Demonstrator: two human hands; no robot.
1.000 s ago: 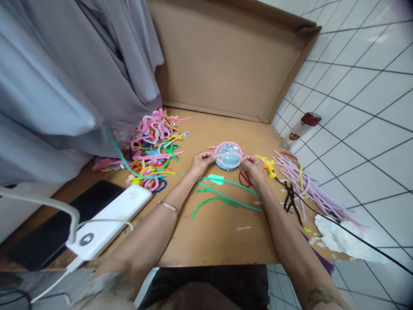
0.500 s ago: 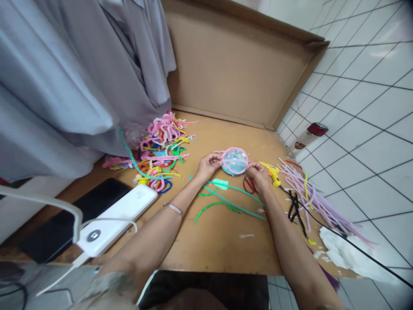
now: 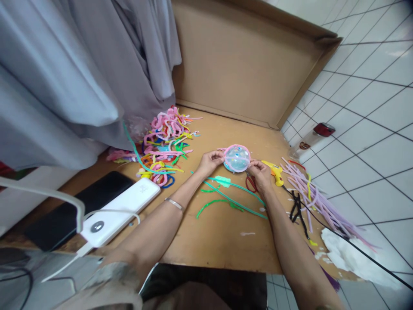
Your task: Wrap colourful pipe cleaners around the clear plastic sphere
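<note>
Between my two hands is a round, clear bluish ball (image 3: 238, 163) with a pink pipe cleaner ring around it and a pale strip across its middle. My left hand (image 3: 211, 163) pinches its left edge, where a pink end sticks out. On the right edge, the fingertips of my right hand (image 3: 260, 173) are closed on it. Red-handled scissors (image 3: 251, 184) lie partly hidden beside my right hand, and a yellow glue gun (image 3: 275, 173) is just past it. Below the ball lie teal pipe cleaners (image 3: 232, 199) and a green one (image 3: 211, 204).
A heap of coloured pipe cleaners (image 3: 167, 129) lies at the left by a grey cloth (image 3: 142, 64). A white power bank (image 3: 121, 213) rests near a black slab (image 3: 80, 211). Lilac pipe cleaners (image 3: 319, 198), black pliers-like pieces (image 3: 298, 211) and a cord are at the right. Cardboard (image 3: 238, 64) stands behind.
The view has shifted slightly, so the scene sits a little further right and higher. Both hands still hold the ball, which looks slightly tilted compared with before.
</note>
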